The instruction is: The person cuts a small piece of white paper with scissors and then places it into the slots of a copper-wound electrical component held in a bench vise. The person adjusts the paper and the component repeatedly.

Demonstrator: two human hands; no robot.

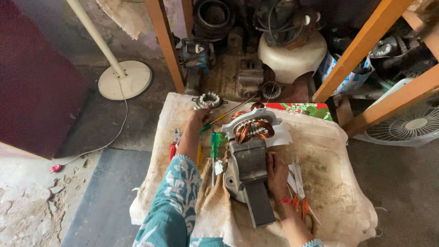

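Two hands were at work on a cloth-covered tabletop (329,183). The left hand (200,115) was stretched fwd w/ fingers curled round a green-handled screwdriver (222,117), its shaft pointing toward the far edge, near a small toothed metal end-cap (209,100). The right hand (275,171) lay flat and open against the side of the grey motor housing (249,176), holding nothing, just steadying it.

The motor sat mid-tabletop, its stator (252,126) w/ copper windings laid bare at the far end, so the opening-up looked largely done (end-cap already off and set apart). Windings seemed in place; whether any were cut or stripped couldn't be told.

Another green screwdriver (214,153), red-handled pliers (174,144) and orange-handled scissors (302,201) w/ white paper strips (296,176) lay beside the motor, untouched. Judging by that, insulation or rewinding work was yet to come.
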